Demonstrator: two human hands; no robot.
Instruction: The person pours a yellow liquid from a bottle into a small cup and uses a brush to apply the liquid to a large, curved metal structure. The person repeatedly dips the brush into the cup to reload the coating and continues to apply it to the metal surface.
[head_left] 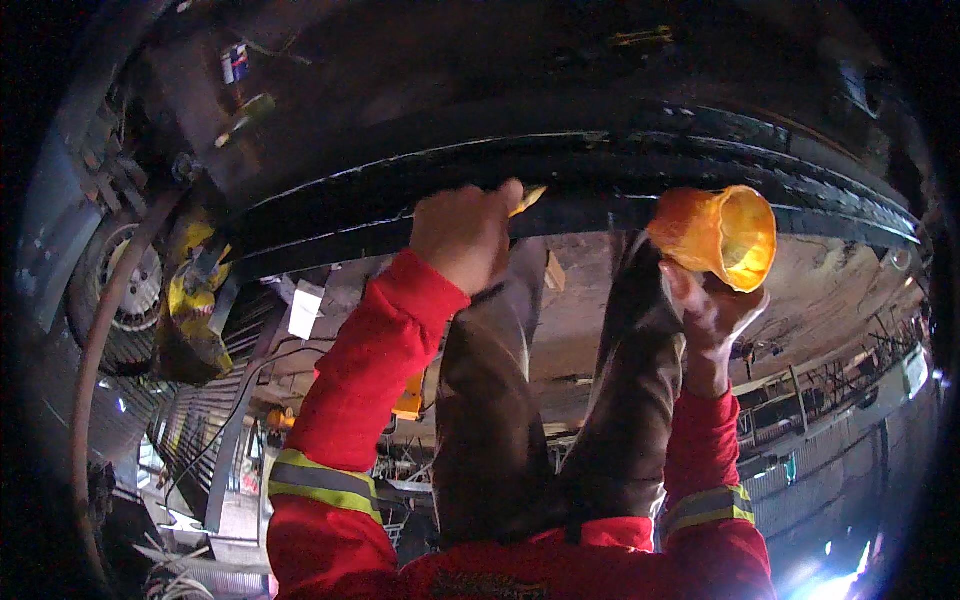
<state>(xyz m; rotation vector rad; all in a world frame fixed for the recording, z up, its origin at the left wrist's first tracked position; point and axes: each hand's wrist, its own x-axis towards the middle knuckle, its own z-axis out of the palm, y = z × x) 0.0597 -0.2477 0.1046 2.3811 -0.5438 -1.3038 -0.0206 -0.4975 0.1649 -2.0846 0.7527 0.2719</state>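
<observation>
While both red-sleeved arms reach upward from the lower edge, the left hand (462,235) sits near the centre of the view, at about twelve o'clock from the person's chest, curled into a closed fist around a thin yellow-tipped tool (527,200) whose end pokes out toward two o'clock from the knuckles; how much of the tool lies inside the fist cannot be told. That tip touches or comes just against the long dark beam (700,160) that arcs across the upper half of the picture. At about three o'clock from the left hand, the right hand (712,315) has its fingers wrapped from below around the narrow end of an orange funnel-shaped cup (718,236), whose wide glowing mouth faces four o'clock, just beneath the same beam. Between the two arms hang two dark brown trouser legs (490,420), apparently the person's own, running toward six o'clock. Each sleeve carries a yellow-and-grey reflective band (322,485). Far off at nine o'clock sit a wheel (130,290) and a yellow machine part (195,300).
</observation>
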